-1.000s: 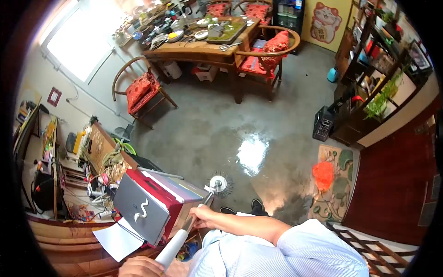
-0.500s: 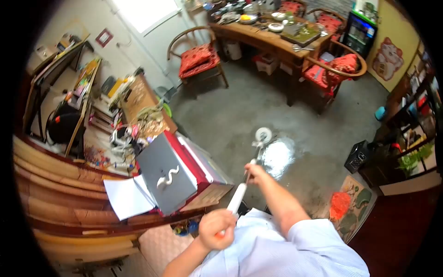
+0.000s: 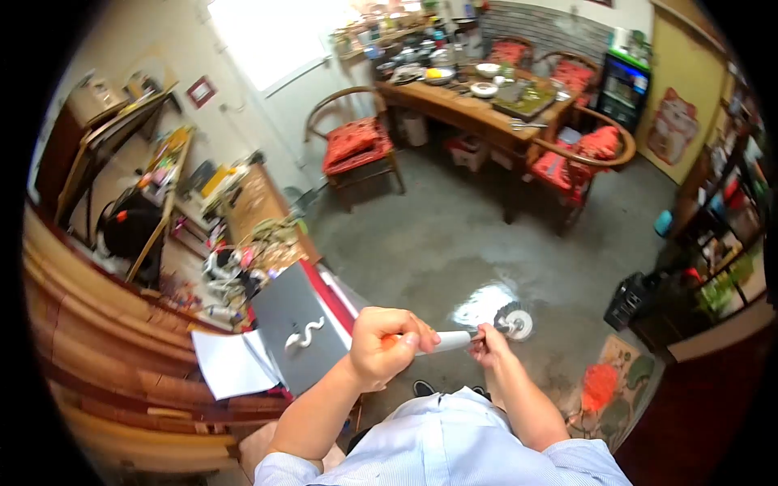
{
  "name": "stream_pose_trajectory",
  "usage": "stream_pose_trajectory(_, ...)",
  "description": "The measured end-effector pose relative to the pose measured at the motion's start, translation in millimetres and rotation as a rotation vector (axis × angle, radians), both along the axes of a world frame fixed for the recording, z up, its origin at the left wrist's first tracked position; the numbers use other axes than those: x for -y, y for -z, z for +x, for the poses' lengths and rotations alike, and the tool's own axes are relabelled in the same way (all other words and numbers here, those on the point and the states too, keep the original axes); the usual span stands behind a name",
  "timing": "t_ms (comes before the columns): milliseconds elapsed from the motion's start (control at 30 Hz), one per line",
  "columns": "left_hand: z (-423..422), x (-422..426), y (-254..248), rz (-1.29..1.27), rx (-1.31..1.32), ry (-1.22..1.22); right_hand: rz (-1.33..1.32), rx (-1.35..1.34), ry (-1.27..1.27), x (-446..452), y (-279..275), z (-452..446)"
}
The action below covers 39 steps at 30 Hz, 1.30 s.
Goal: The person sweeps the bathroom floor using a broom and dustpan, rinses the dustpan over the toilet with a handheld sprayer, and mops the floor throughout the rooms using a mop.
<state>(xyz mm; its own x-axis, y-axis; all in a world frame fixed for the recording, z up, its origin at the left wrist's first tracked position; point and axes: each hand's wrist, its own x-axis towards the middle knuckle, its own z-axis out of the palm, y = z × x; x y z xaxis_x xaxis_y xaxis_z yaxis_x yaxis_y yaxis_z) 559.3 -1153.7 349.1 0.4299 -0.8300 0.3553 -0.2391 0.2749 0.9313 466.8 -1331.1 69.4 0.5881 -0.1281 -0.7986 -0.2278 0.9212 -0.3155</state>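
I hold a mop with a white grip, its pole pointing to the right. My left hand is closed round the upper end of the grip. Lower on the pole, my right hand is wrapped round it close to the head. A round white plate with dark grey strands forms the mop head, which rests on the wet grey floor right of a bright reflection.
To my left stand grey and red folders with white paper. A cluttered wooden table and a red-cushioned chair are ahead. A black box and an orange bag lie on the right.
The mop head has swept from ahead of me to the right and nearer. My left hand has moved up and forward, my right hand slightly right and nearer. The view has tilted up.
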Motion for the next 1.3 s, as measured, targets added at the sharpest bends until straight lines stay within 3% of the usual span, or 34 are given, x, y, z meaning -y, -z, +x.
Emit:
stream_pose_trajectory(100, -10, 26, 1, 0.012, -0.172, 0.163, -0.044, -0.096, 0.149, 7, -13, -48)
stream_pose_trajectory(267, -44, 61, 28, 0.004, -0.109, 0.363, 0.005, -0.020, 0.310, 29, 16, -122)
stream_pose_trajectory(467, -64, 38, 30, 0.062, -0.085, 0.342, 0.029, -0.078, 0.378, 17, 25, -126)
stream_pose_trajectory(500, -66, 32, 25, -0.005, -0.098, 0.342, 0.017, -0.093, 0.357, 10, 23, -119)
stream_pose_trajectory(600, -66, 21, -5, -0.127, 0.207, 0.375, -0.069, -0.111, 0.240, -22, 1, -99)
stream_pose_trajectory(667, -72, 19, -27, -0.157, 0.291, 0.408, 0.011, 0.014, 0.118, -30, 4, -82)
stream_pose_trajectory(733, -76, 18, -40, -0.197, 0.384, 0.441, 0.014, -0.023, 0.015, -42, 7, -55)
stream_pose_trajectory(800, -85, 20, -41, -0.219, 0.549, 0.359, 0.077, 0.104, -0.140, -50, -4, -39)
stream_pose_trajectory(967, -95, 29, -25, -0.265, 0.719, 0.303, -0.067, 0.057, -0.172, -71, 13, -11)
stream_pose_trajectory(1233, -54, 22, -46, -0.293, 0.653, 0.324, -0.144, -0.095, -0.095, -48, -47, -24)
stream_pose_trajectory(1300, -42, 19, -32, -0.285, 0.641, 0.297, -0.214, -0.167, 0.004, -38, -24, -20)
